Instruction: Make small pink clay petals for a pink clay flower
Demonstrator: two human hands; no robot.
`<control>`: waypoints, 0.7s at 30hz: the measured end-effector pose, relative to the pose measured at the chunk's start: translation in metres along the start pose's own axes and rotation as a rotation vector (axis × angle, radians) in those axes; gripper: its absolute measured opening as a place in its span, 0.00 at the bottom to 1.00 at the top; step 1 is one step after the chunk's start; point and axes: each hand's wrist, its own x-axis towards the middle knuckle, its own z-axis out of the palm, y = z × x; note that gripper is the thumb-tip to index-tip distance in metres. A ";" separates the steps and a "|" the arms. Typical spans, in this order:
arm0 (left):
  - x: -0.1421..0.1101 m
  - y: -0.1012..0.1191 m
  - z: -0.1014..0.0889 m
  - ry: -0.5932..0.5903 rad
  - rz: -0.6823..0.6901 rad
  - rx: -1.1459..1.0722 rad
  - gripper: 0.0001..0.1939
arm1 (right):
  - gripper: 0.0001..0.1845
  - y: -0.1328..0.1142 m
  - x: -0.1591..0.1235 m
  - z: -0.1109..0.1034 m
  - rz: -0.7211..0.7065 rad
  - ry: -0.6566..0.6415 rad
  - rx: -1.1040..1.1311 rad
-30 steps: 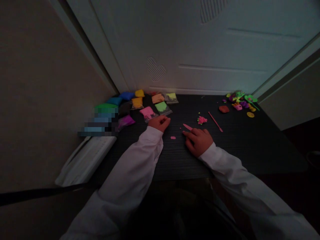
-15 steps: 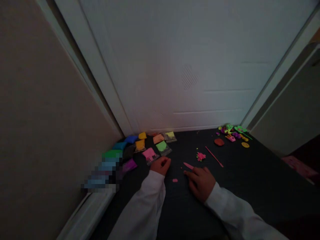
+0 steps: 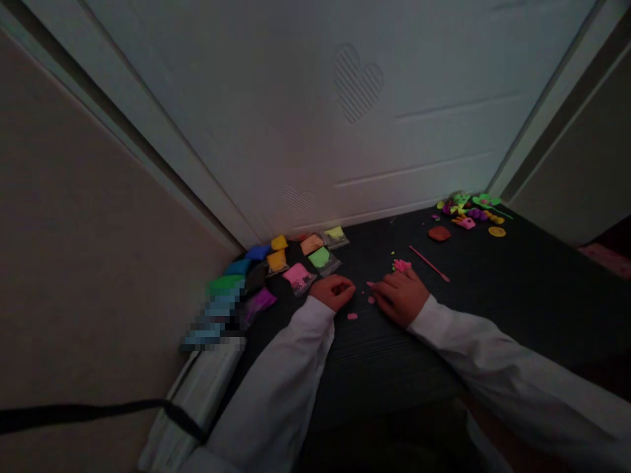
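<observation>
My left hand [image 3: 335, 290] rests on the dark table [image 3: 517, 289] with its fingers curled, right beside a pink clay packet [image 3: 298, 276]. What it holds, if anything, is hidden. My right hand [image 3: 401, 294] lies close to it, fingers bent, and a thin pink tool tip [image 3: 369, 284] shows at its fingertips. Two small pink clay bits [image 3: 351, 316] lie between and below the hands. A cluster of tiny pink pieces [image 3: 401, 265] sits just beyond my right hand.
Several coloured clay packets [image 3: 276, 261] lie at the table's back left by a white door [image 3: 355, 112]. A long pink stick [image 3: 428, 263] and a brown clay disc [image 3: 438, 233] lie further right. Finished colourful clay shapes [image 3: 468, 209] crowd the back right corner.
The camera has swung about, tilting up and back down. My two hands have drawn closer together, and the pink tool is now mostly hidden under my right hand.
</observation>
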 end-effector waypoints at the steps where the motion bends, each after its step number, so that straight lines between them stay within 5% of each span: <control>1: 0.001 0.000 0.000 -0.022 0.057 0.025 0.12 | 0.14 0.003 0.001 0.000 0.007 0.000 0.007; 10: 0.008 -0.001 0.001 -0.163 0.249 0.185 0.16 | 0.16 0.018 -0.002 -0.002 0.135 -0.044 0.021; 21: 0.015 0.001 0.003 -0.193 0.287 0.233 0.10 | 0.15 0.020 0.014 -0.004 -0.073 -0.085 -0.032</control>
